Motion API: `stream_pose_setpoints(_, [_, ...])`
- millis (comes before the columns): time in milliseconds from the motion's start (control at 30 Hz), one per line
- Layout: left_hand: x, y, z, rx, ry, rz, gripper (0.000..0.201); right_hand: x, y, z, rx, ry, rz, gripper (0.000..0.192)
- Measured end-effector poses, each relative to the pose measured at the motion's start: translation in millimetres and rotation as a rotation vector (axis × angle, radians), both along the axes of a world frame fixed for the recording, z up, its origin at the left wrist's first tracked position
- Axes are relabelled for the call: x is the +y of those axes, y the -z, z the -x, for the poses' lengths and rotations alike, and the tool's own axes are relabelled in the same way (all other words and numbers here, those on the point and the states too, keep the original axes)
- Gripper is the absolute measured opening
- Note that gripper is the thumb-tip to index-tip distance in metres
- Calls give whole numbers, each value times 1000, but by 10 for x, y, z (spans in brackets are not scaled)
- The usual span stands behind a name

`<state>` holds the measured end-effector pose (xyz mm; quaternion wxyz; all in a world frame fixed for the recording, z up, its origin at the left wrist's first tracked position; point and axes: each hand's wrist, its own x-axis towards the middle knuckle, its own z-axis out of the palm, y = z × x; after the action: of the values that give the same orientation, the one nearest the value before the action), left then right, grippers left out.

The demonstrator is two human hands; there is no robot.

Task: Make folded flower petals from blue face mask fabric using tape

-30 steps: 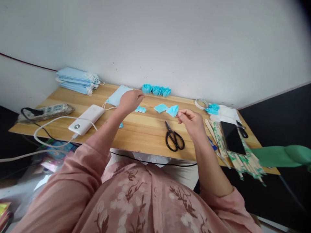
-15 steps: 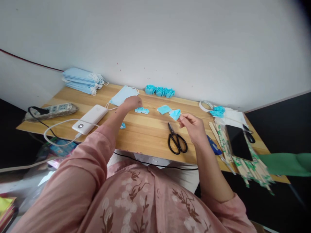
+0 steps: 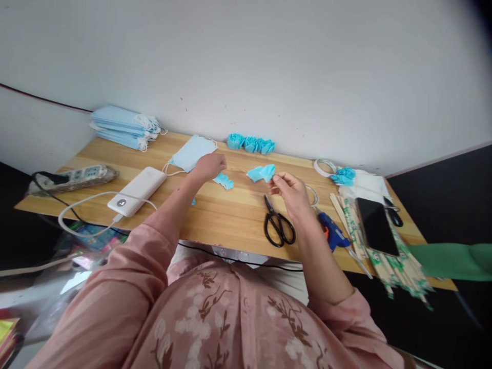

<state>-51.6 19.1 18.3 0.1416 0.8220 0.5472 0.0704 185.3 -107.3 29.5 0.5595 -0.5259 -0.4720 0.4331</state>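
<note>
My right hand [image 3: 290, 192] pinches a folded piece of light-blue mask fabric [image 3: 268, 172] between thumb and fingers. That piece overlaps a flat blue piece [image 3: 254, 174] beside it on the left. My left hand [image 3: 210, 166] is closed, knuckles up, over the table by a blue mask [image 3: 192, 152]. A small crimped blue strip [image 3: 225, 181] shows just under its fingers; whether they grip it is hidden. Black-handled scissors [image 3: 279, 225] lie in front of my right hand. Another blue scrap [image 3: 193, 201] is partly covered by my left forearm.
Three blue fabric flowers [image 3: 250, 143] stand by the wall. A mask stack [image 3: 125, 127], power strip [image 3: 77, 179] and power bank [image 3: 137, 192] are at left. At right are a tape roll [image 3: 325, 167], blue glue gun [image 3: 333, 233], wrapped chopsticks [image 3: 400, 274] and phone [image 3: 376, 225].
My right hand has moved left and slightly up with the folded piece, uncovering the glue gun and a ring. The crimped strip under my left hand has turned to a slant.
</note>
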Motion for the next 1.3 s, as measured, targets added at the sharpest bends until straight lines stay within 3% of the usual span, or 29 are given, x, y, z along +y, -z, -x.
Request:
stream_pose_setpoints(100, [54, 1, -30, 12, 48, 3, 27, 51, -18, 26, 13, -20, -4, 25])
stream_pose_setpoints(300, [226, 99, -48, 57, 248, 154, 21, 45, -16, 11, -17, -53, 9, 24])
stream_pose_setpoints(467, [174, 130, -26, 79, 230, 113, 19, 72, 23, 3, 28, -52, 37, 25])
stream_pose_setpoints(700, [-173, -253, -74, -331, 194, 121, 19, 247, 27, 90, 128, -61, 13, 26])
stream_pose_setpoints(800, [-337, -336, -134, -517, 165, 148, 18, 313, 39, 136, 109, -85, -18, 26])
stream_pose_setpoints(1067, [-465, -315, -234, -636, 145, 130, 20, 356, 49, 193, 10, -141, -23, 26])
stream_pose_setpoints(1300, [-475, -253, -312, -711, 224, 314, 24, 377, 96, 198, -53, -122, -41, 25])
